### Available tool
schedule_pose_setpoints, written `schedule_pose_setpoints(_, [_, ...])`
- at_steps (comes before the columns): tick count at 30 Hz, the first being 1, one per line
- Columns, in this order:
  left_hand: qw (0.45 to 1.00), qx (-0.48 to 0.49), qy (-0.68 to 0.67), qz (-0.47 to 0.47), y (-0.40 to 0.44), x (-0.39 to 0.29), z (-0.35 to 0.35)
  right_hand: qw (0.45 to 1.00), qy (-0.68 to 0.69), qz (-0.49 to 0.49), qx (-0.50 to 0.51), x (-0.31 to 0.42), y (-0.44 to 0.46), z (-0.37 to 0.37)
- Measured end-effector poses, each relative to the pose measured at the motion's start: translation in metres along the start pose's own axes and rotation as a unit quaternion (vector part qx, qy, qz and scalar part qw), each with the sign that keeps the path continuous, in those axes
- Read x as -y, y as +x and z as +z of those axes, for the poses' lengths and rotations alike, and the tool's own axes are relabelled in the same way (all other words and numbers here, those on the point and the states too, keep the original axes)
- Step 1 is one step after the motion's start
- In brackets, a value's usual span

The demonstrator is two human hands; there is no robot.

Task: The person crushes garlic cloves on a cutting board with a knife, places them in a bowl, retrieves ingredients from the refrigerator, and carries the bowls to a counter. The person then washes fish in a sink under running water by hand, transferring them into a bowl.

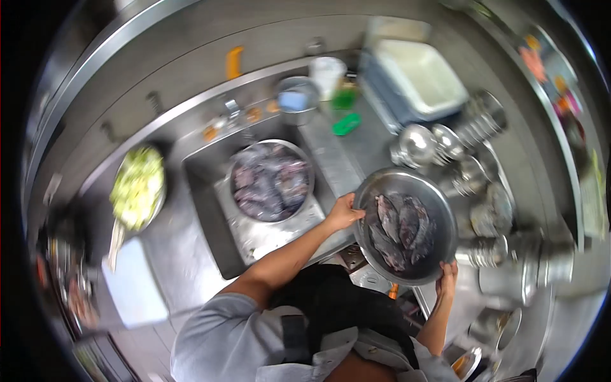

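Both my hands carry a round metal bowl [446, 219] by its rim, to the right of the sink. Inside it lie several dark whole fish [407, 219]. My left hand [345, 212] grips the bowl's left edge, thumb over the rim. At the lower right edge, my right hand [448, 278] is closed on the rim, its fingers partly hidden. In the sink [213, 235] stands another large metal bowl [310, 184] heaped with more dark fish [270, 181].
Left of the sink are a bowl of chopped greens [137, 188] and a white cutting board [135, 283]. Behind the sink stand a faucet [232, 109] and a metal pot [298, 114]. Stacked white bins [423, 76] and shiny metal bowls [417, 145] line the right side.
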State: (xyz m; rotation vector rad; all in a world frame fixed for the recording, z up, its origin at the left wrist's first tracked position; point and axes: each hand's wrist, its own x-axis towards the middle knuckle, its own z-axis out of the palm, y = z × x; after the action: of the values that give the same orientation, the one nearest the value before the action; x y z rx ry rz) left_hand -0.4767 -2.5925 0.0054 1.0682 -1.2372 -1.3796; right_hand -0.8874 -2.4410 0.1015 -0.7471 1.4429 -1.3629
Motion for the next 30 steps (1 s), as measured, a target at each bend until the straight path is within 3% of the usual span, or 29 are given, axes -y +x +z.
schedule_pose_setpoints(4, [0.990,-0.072,-0.120,0.000,-0.068,-0.039,-0.093,0.990,-0.034,-0.004,0.137,0.012,-0.011,0.100])
schedule_pose_setpoints(6, [0.985,-0.150,-0.078,0.014,-0.117,-0.066,-0.144,0.984,-0.069,-0.022,0.164,0.005,-0.014,0.150])
schedule_pose_setpoints(9, [0.961,-0.272,0.043,0.013,-0.197,-0.089,-0.218,0.941,-0.190,0.048,0.276,0.001,-0.018,0.234])
schedule_pose_setpoints(10, [0.947,-0.314,0.033,0.055,-0.228,-0.108,-0.232,0.926,-0.226,0.072,0.293,-0.002,-0.027,0.267])
schedule_pose_setpoints(13, [0.898,-0.421,0.123,0.036,-0.330,-0.115,-0.284,0.870,-0.206,0.050,0.445,-0.039,-0.048,0.354])
schedule_pose_setpoints(14, [0.875,-0.450,0.160,0.083,-0.364,-0.122,-0.292,0.851,-0.192,0.061,0.485,-0.048,-0.062,0.384])
schedule_pose_setpoints(16, [0.828,-0.516,0.219,0.007,-0.433,-0.138,-0.293,0.795,-0.259,0.071,0.544,-0.072,-0.081,0.431])
schedule_pose_setpoints(18, [0.785,-0.583,0.207,-0.025,-0.500,-0.095,-0.306,0.736,-0.248,0.072,0.626,-0.110,-0.098,0.476])
schedule_pose_setpoints(20, [0.775,-0.628,0.068,-0.003,-0.538,-0.096,-0.292,0.689,-0.236,0.126,0.673,-0.117,-0.131,0.517])
schedule_pose_setpoints(22, [0.756,-0.653,0.041,0.017,-0.569,-0.082,-0.286,0.655,-0.242,0.142,0.701,-0.149,-0.145,0.549])
schedule_pose_setpoints(23, [0.744,-0.668,0.036,-0.004,-0.584,-0.072,-0.286,0.611,-0.261,0.149,0.732,-0.171,-0.139,0.569])
schedule_pose_setpoints(24, [0.728,-0.685,0.024,0.033,-0.591,-0.066,-0.282,0.564,-0.279,0.156,0.762,-0.184,-0.129,0.590])
schedule_pose_setpoints(25, [0.713,-0.700,0.026,0.020,-0.605,-0.052,-0.283,0.551,-0.280,0.163,0.769,-0.169,-0.124,0.611])
schedule_pose_setpoints(26, [0.698,-0.715,0.025,0.005,-0.621,-0.039,-0.286,0.565,-0.286,0.154,0.758,-0.171,-0.104,0.639])
schedule_pose_setpoints(27, [0.691,-0.712,0.080,-0.093,-0.641,-0.036,-0.288,0.583,-0.237,0.181,0.756,-0.182,-0.070,0.669])
schedule_pose_setpoints(28, [0.675,-0.699,0.133,-0.195,-0.654,-0.041,-0.283,0.627,-0.228,0.119,0.735,-0.177,-0.038,0.694])
schedule_pose_setpoints(29, [0.627,-0.720,0.208,-0.213,-0.648,-0.052,-0.276,0.726,-0.233,0.127,0.635,-0.170,-0.013,0.717])
schedule_pose_setpoints(30, [0.620,-0.725,0.209,-0.217,-0.637,-0.071,-0.269,0.781,-0.153,0.147,0.588,-0.180,0.027,0.735])
